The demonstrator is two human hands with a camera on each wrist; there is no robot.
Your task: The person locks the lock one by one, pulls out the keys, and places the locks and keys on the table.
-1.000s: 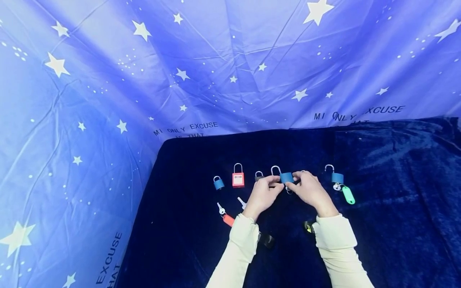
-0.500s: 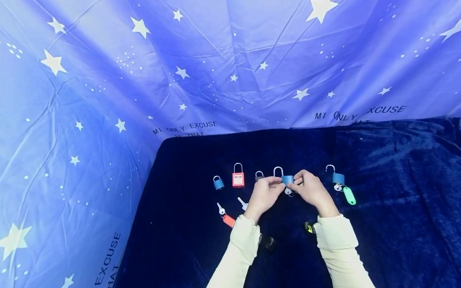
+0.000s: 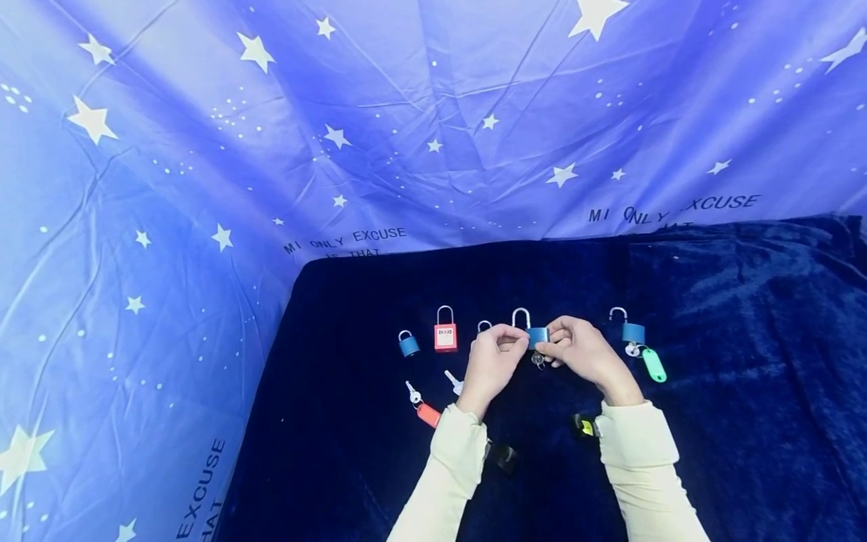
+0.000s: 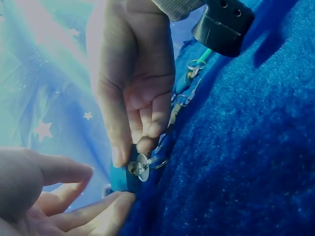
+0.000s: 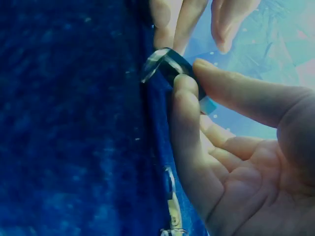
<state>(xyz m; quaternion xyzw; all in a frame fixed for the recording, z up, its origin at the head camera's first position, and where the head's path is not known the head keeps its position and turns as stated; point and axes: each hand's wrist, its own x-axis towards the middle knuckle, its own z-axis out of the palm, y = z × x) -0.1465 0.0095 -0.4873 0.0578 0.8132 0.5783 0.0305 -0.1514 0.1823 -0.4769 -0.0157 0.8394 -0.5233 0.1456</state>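
Observation:
A blue padlock (image 3: 538,336) with its shackle raised is between the two hands in the head view. My right hand (image 3: 585,352) pinches its body between thumb and fingers. From its underside sticks a silver key (image 4: 142,167) with a ring, plain in the left wrist view. At the padlock's left edge is my left hand (image 3: 496,361), fingers bent, fingertips right at the lock. Its thumb and fingers stand apart in both wrist views. A small dark padlock is mostly hidden behind the left hand, only its shackle (image 3: 484,326) showing.
To the left lie a small blue padlock (image 3: 409,345) and a red padlock (image 3: 445,337). Nearer are a key (image 3: 413,393) with a red tag (image 3: 428,415) and another key (image 3: 453,382). An unlatched blue padlock (image 3: 633,332) with a green tag (image 3: 653,364) lies right, on dark velvet cloth (image 3: 745,376).
The left fingertips have drawn slightly left off the padlock's face to its edge. The right fingers lie further round its body. The key under it shows more than before.

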